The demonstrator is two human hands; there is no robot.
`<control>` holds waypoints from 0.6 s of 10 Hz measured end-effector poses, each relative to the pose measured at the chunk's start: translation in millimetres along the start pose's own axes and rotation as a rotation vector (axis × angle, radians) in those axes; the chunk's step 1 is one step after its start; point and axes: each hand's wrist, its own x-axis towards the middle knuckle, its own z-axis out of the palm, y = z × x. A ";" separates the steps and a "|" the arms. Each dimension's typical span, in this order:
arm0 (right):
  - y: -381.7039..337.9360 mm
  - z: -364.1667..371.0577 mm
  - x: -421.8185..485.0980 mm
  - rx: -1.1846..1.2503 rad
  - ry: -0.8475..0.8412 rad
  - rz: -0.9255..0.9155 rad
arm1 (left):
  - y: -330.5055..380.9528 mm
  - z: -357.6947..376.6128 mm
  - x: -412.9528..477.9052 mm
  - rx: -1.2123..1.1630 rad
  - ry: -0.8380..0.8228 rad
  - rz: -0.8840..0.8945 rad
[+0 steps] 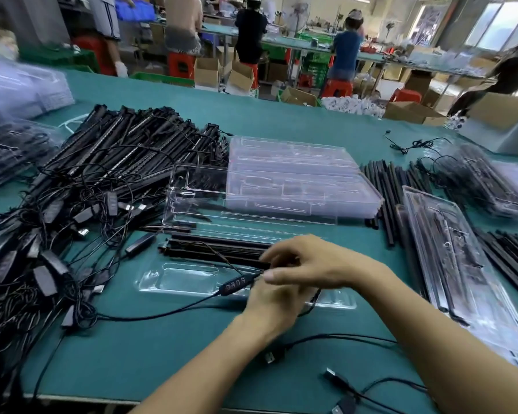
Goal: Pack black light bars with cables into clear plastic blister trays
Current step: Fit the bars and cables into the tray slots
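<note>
Hands: my right hand (pixel 308 264) curls round the light bars (pixel 219 249); left hand (pixel 277 297) grip unclear (blurred).
Tray: blister tray (pixel 174 279) at their 6 o'clock.
Technique: I'd coil the cable (pixel 162 312) first.

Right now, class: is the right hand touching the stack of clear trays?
Apart. In the head view, black light bars lie between the right hand and the stack of clear trays, plainly separating them.

Teal cloth covers the table (pixel 281 121) across the middle. Beyond, along the top, people (pixel 250 28) sit on red stools (pixel 180 64) at long workbenches (pixel 293 44), with cardboard boxes (pixel 207 71) and green crates (pixel 314 65) on the floor. Bright windows (pixel 497 22) fill the upper right.
</note>
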 end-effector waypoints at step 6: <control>70.5 34.7 -55.8 0.018 0.187 0.224 | -52.5 -62.0 -54.9 0.344 -0.101 -0.104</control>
